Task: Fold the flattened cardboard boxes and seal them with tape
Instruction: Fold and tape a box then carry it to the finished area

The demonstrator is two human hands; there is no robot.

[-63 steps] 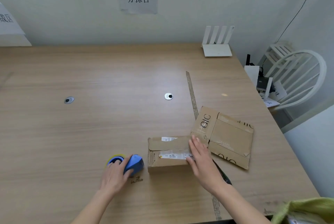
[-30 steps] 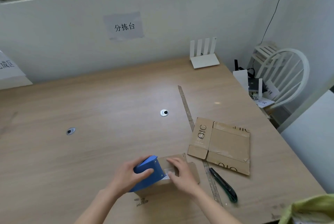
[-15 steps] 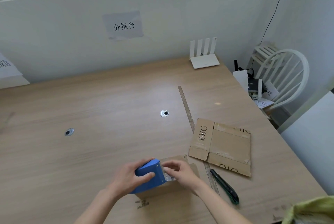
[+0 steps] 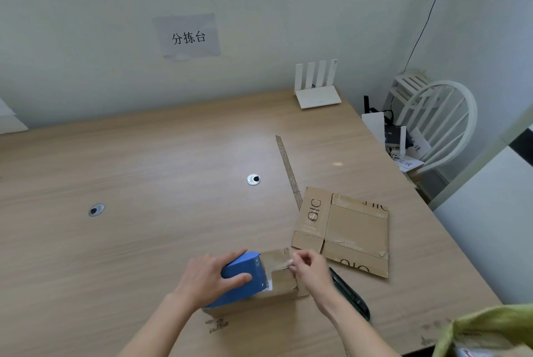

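left hand (image 4: 212, 276) around blue tape dispenser (image 4: 245, 279), right hand (image 4: 310, 270) pinching tape (image 4: 277, 266), wooden table (image 4: 161, 183) under window.

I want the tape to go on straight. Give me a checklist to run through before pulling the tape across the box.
1. Left hand grips the blue tape dispenser: ok.
2. Dispenser sits on top of the folded box: ok.
3. Right hand pinches the tape end: ok.
4. Tape end stuck down on the box: cannot tell.
5. Box flaps fully closed under the dispenser: cannot tell, hidden.
6. Utility knife lies on the table right of the box, apart from both hands: ok.
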